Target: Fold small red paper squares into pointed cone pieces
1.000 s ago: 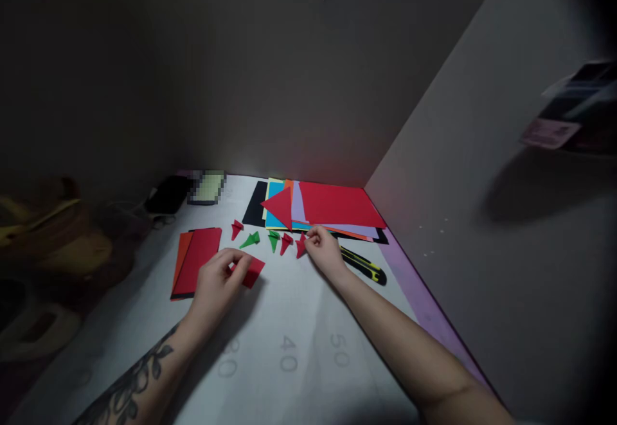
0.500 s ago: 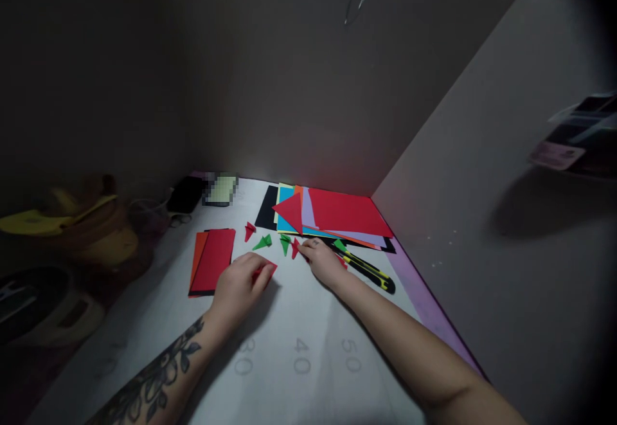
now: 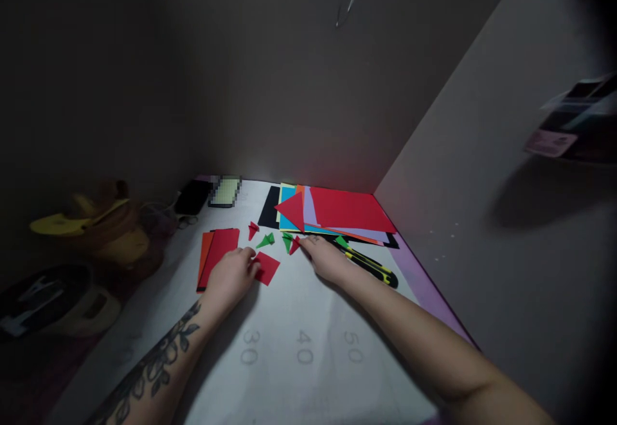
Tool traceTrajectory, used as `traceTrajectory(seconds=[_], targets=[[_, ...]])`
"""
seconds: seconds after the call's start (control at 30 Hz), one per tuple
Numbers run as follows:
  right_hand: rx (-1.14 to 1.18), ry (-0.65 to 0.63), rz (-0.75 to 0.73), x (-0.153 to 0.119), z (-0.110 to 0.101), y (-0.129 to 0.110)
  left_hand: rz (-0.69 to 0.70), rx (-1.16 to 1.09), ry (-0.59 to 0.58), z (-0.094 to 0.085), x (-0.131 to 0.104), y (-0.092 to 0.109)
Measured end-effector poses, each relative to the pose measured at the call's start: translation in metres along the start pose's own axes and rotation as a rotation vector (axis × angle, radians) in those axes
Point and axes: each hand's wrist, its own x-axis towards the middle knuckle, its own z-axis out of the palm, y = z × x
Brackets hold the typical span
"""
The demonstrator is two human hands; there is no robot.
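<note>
Left hand [image 3: 232, 275], center-left of frame: fingers half curled, tips at the left edge of the small red square [image 3: 268, 269], can't tell if they grip it. Right hand [image 3: 326, 261], just right of center: fingers nearly together, tips at the red folded piece [image 3: 294, 245] mid-frame, pinch or mere touch unclear; green folded piece [image 3: 286, 241] just left of it, black-yellow cutter [image 3: 369, 265] to the hand's right. Colored sheet stack [image 3: 351, 209] lies at the desk's [image 3: 308, 386] far edge, above the right hand in frame; red strip [image 3: 222, 251] sits beside left hand.
</note>
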Motion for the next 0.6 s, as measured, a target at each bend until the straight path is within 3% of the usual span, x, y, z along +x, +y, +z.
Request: traceTrajectory(seconds=[0.07,0.17,0.27,0.37,0.5,0.6], targets=[[0.09,0.1,0.011,-0.011,-0.001,-0.006,0.019,0.111,0.017,0.004,-0.001,0.005],[0.274,0.187,-0.102,-0.035,0.004,-0.022,0.024,0.191,0.038,0.011,-0.001,0.011],[0.403,0.25,-0.227,-0.057,0.015,-0.037,-0.006,0.122,-0.041,0.013,0.005,0.012],[0.52,0.286,-0.263,-0.068,0.022,-0.042,-0.049,0.038,-0.107,0.012,0.009,0.009],[0.696,0.298,-0.157,-0.067,0.024,-0.04,-0.004,-0.166,-0.111,0.015,0.007,0.013],[0.932,0.304,0.042,-0.065,0.025,-0.039,-0.014,-0.592,-0.175,0.022,-0.001,0.026]])
